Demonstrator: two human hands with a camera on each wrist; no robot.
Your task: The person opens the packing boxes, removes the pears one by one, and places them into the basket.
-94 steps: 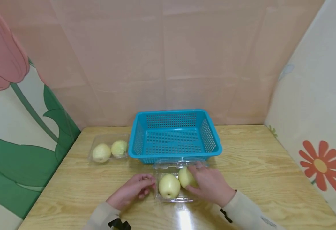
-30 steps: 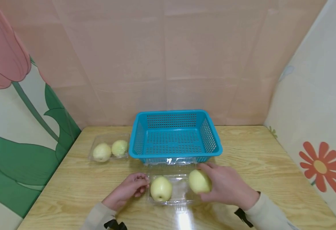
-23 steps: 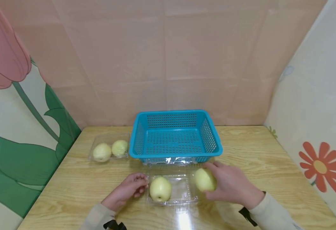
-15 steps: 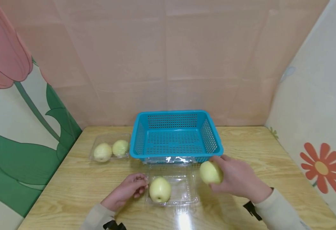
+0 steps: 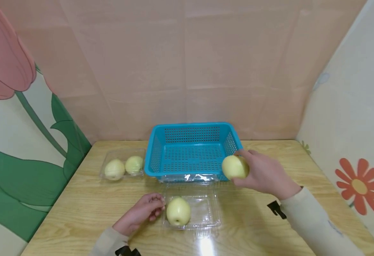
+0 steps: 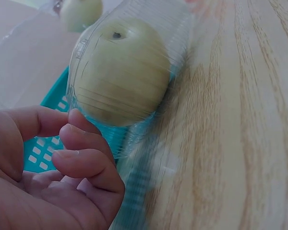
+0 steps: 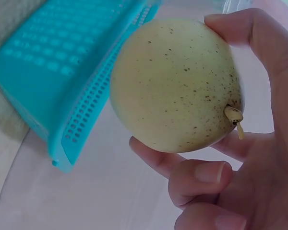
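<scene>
Basket: A blue plastic basket [image 5: 191, 124], oblong and pierced with small holes, sits toward the back of the wood-grained table [image 5: 78, 213].
Right hand: The right hand [image 5: 265, 174] grips a pear [image 5: 234, 167], thumb and fingers curled around it, in front of the basket's near right corner, hiding it from us.
Pear's skin: Round, pale yellow, dark-speckled about a stubby stem.
Tray: Directly before the basket, a clear, ribbed plastic tray [image 5: 202, 209] lies open, one smooth pear [image 5: 178, 211] in its left half.
Left hand: The left hand [image 5: 145, 209] pinches the tray's left edge.
Box: Left of the basket, a clear box [image 5: 119, 153] holds two pears [image 5: 114, 169].
Backdrop: Behind the basket hangs a creased pink sheet [image 5: 187, 71].
</scene>
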